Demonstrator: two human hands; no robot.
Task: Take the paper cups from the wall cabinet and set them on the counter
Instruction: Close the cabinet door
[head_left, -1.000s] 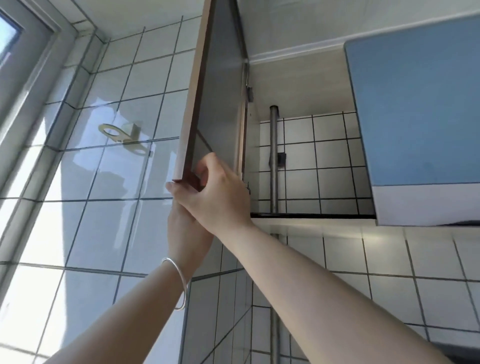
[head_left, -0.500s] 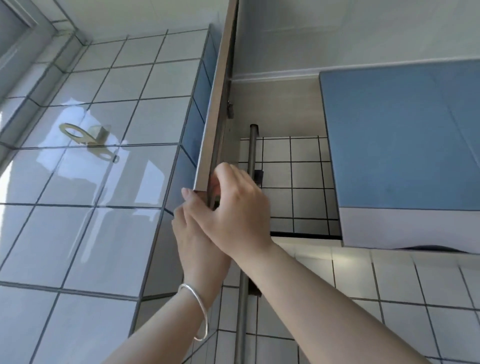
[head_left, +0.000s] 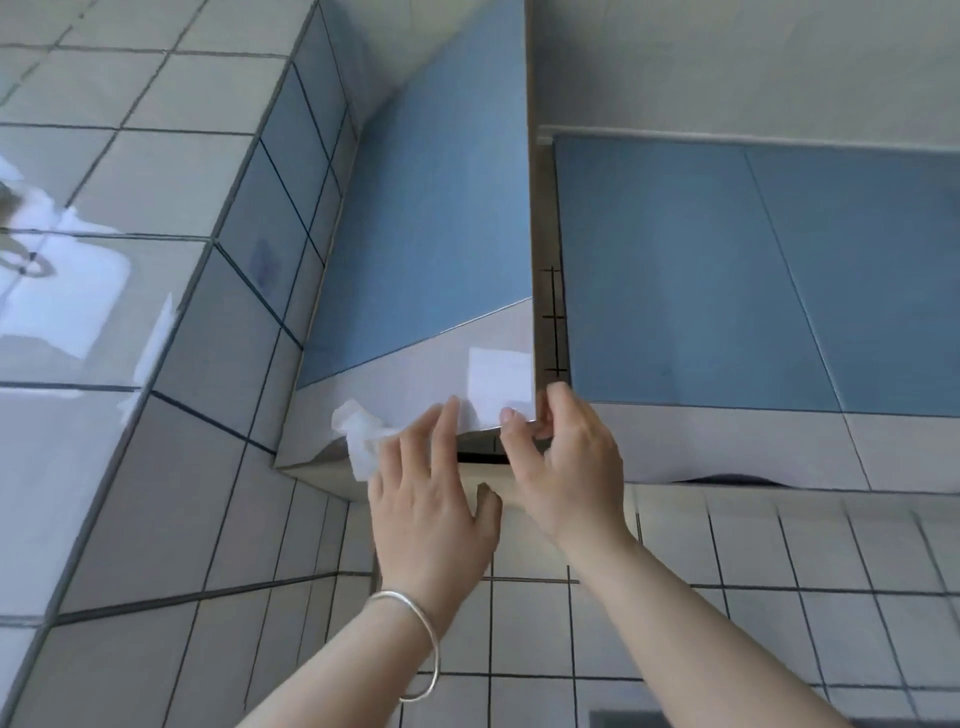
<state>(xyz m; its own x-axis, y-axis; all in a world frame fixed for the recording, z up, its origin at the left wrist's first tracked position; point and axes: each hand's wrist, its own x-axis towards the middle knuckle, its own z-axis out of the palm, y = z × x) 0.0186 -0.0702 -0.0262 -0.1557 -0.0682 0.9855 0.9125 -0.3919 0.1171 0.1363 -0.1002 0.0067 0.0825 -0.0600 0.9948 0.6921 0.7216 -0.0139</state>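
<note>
No paper cups are in view. The wall cabinet's left door (head_left: 426, 218), blue with a white lower band, stands almost shut, with only a narrow gap at its right edge. My right hand (head_left: 566, 462) pinches the door's lower right corner, thumb on the front and fingers behind the edge. My left hand (head_left: 431, 493) lies flat on the door's white band with fingers spread, pinning a crumpled white tissue (head_left: 358, 436) against it. The cabinet's inside is hidden apart from a sliver of tiled back wall (head_left: 553, 322).
A second blue cabinet door (head_left: 727, 270) is shut to the right. Glossy tiled walls surround the cabinet, with a tiled column (head_left: 249, 291) jutting out at its left. A silver bangle (head_left: 415, 639) circles my left wrist.
The left door has swung from wide open to almost shut, hiding the cabinet's inside and the pipe. My left hand has come out from behind my right hand onto the door's front.
</note>
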